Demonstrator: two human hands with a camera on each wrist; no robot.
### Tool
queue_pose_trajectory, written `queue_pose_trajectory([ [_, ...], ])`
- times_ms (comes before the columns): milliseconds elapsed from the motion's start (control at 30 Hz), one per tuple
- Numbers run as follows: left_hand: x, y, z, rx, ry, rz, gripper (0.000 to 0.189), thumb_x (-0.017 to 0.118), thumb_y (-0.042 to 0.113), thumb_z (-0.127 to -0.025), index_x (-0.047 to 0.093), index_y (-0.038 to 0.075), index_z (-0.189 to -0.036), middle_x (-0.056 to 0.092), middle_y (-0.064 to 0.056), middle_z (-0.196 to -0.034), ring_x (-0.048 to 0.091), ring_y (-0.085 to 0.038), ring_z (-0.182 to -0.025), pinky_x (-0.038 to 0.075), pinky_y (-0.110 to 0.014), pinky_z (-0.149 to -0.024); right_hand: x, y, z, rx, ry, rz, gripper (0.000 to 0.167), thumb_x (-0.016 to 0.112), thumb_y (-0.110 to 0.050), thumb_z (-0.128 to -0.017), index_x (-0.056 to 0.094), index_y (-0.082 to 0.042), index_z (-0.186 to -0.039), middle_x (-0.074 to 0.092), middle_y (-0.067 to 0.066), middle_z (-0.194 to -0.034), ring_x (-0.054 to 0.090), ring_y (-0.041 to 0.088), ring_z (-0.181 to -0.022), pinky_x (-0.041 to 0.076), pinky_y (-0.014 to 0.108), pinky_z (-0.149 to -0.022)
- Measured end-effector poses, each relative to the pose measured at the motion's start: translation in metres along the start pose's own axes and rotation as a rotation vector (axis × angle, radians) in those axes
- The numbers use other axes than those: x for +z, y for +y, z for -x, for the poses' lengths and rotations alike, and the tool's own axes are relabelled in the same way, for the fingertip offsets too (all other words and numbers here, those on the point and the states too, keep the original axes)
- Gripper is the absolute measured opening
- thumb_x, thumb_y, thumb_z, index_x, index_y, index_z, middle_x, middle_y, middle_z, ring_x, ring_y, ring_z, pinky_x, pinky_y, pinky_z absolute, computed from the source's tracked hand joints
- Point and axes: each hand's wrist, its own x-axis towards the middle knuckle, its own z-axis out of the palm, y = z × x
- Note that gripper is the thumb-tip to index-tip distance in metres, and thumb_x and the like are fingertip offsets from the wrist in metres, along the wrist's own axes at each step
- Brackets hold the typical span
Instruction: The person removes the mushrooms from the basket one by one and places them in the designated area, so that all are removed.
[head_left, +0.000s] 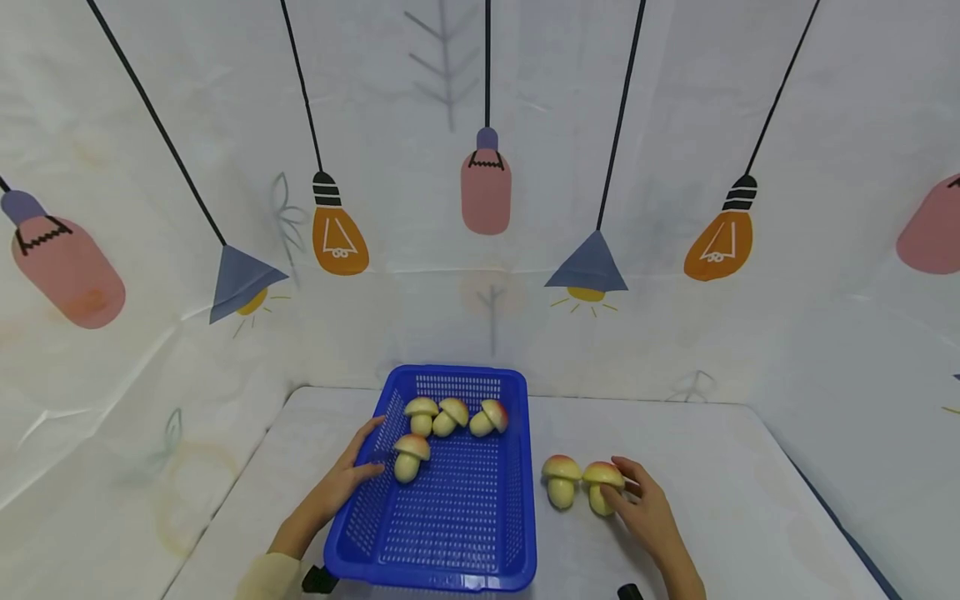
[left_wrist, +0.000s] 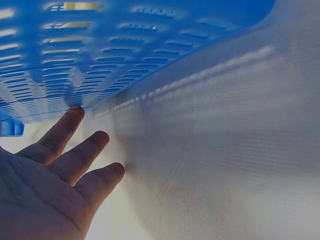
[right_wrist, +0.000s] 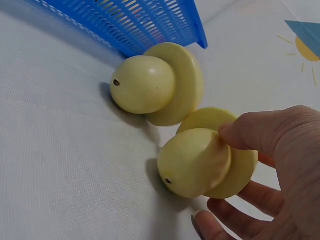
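Observation:
My left hand (head_left: 348, 475) rests at the left side of a blue plastic basket (head_left: 442, 533), thumb and a finger over its rim. In the left wrist view three fingers are straight and spread below the perforated wall. Inside the basket several toy mushrooms with yellow-red caps lie toward the back, one mushroom (head_left: 407, 468) nearer the left wall. Right of the basket, my right hand (head_left: 648, 508) pinches a toy mushroom (right_wrist: 192, 162), thumb near the stem and fingers around the cap's far side. Beside it, caps touching, stands another mushroom (right_wrist: 142, 85).
The white table (head_left: 720, 500) extends right of the basket. A dark object (head_left: 319, 580) lies by the basket's front left corner, and a black one (head_left: 630, 592) shows at the bottom edge. Behind rises a white sheet (head_left: 405, 317) printed with lamps.

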Motion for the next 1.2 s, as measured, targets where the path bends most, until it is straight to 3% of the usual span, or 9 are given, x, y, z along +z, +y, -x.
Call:
queue_pose_trajectory([
  [667,0.0002,0.0009,0.0006,0.005,-0.005,0.001,0.081,0.059,0.01,-0.097,0.016,0.021,-0.165,0.005,-0.023,-0.171,0.024,-0.053,-0.149,0.043,-0.053,-0.104,-0.0004,0.0001,0.0015,-0.029,0.019,-0.01,0.055,0.077,-0.02,-0.093,0.056,0.002,-0.14,0.06,0.027,-0.14,0.063,0.045,-0.119,0.052,0.057,-0.098],
  [1200,0.0009,0.0008,0.0012,-0.012,0.008,-0.004,0.082,0.06,0.011,-0.095,0.017,0.023,-0.164,0.006,-0.023,-0.171,0.027,-0.053,-0.147,0.045,-0.054,-0.101,0.0025,-0.0013,-0.0049,-0.061,0.026,0.005,0.052,0.076,-0.011,-0.092,0.057,0.004,-0.138,0.063,0.027,-0.136,0.066,0.042,-0.116,0.056,0.046,-0.094],
])
